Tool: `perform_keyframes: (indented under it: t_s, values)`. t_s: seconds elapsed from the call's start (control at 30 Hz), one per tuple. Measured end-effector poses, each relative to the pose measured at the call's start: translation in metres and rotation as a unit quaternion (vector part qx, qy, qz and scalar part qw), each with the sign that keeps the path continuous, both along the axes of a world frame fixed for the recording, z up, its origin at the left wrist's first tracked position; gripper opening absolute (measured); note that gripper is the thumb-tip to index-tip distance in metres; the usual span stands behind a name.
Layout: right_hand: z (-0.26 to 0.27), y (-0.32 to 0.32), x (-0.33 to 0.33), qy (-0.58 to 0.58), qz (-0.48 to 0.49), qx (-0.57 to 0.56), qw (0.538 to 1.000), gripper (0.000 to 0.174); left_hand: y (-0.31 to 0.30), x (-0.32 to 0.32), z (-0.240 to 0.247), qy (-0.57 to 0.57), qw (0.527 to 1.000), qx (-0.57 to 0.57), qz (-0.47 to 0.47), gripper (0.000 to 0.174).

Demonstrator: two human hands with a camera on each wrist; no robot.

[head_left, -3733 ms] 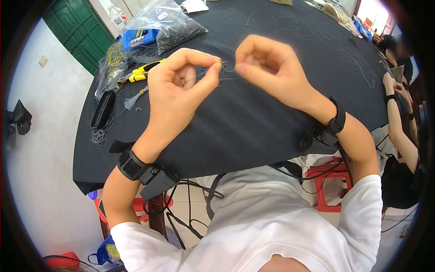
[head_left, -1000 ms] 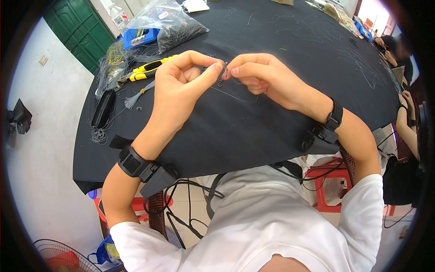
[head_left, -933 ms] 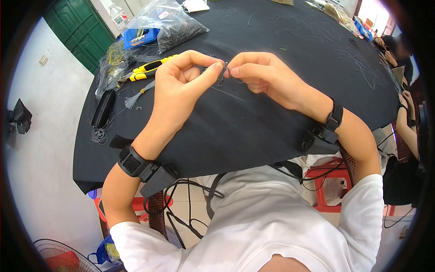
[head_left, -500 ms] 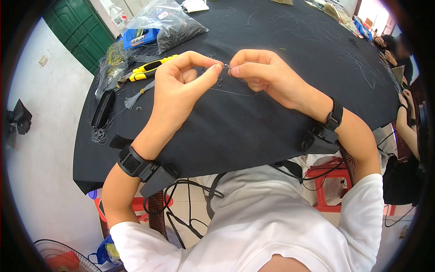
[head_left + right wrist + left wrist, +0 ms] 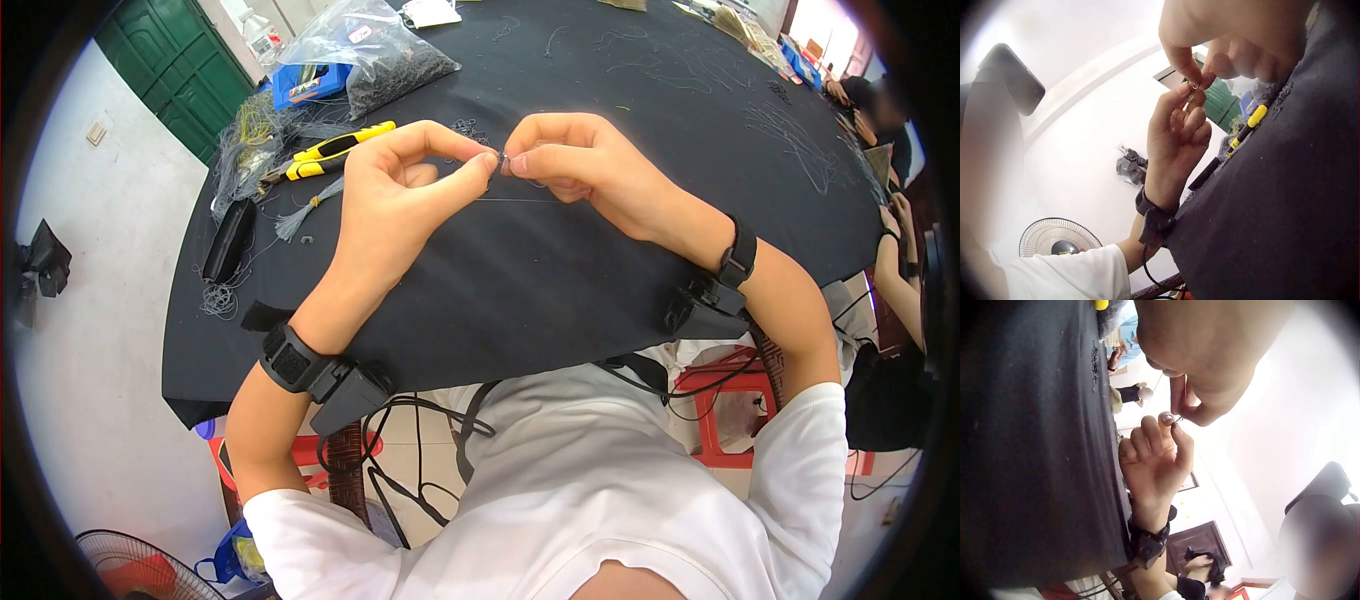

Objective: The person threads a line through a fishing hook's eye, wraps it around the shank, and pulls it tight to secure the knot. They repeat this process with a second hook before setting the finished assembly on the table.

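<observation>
Here, both hands, left (image 5: 395, 195) and right (image 5: 625, 180), are pinching a small hook (image 5: 504, 160) together above the bench (image 5: 520, 290).

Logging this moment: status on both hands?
Left hand and right hand pinching small metallic piece, type unclear. Yellow-and-black-handled pliers beside left hand, apparently not in the way.

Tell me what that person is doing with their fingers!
Someone in a white shirt is pinching a tiny metal-looking thing with the fingertips of the left hand and right hand, held close together over a black cloth. It's too small to tell exactly what it is. A thin thread shows just below the hands. Yellow-and-black pliers lie by the left hand.
</observation>
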State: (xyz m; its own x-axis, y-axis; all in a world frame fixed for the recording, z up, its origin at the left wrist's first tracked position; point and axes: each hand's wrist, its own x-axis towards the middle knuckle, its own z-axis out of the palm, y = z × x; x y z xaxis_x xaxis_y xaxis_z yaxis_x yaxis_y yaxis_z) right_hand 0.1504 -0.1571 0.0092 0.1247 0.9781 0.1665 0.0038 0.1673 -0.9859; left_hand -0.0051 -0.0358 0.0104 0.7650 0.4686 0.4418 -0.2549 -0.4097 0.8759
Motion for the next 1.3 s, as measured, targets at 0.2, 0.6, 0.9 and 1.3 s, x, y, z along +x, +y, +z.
perform_keyframes:
  t_s: [0.2,0.6,0.9,1.3]
  values:
    - [-0.0021,0.0009,0.0018,-0.002,0.002,0.0,1.0,0.009,-0.0009,0.0005,-0.0003,-0.009,1.0,-0.01,0.002,0.008]
    - [0.0016,-0.0028,-0.0023,-0.129,-0.015,0.094,0.987,0.01,0.0009,0.0015,-0.0015,-0.019,1.0,-0.005,0.02,0.008]
    - [0.0035,-0.0038,-0.0023,-0.198,-0.129,0.161,0.958,0.011,0.0,0.002,-0.0009,-0.02,1.0,-0.007,0.021,0.008]
    - [0.0024,-0.0019,0.0005,-0.217,-0.153,0.199,0.943,0.009,0.0,0.0033,-0.001,-0.022,1.0,-0.001,0.016,0.007]
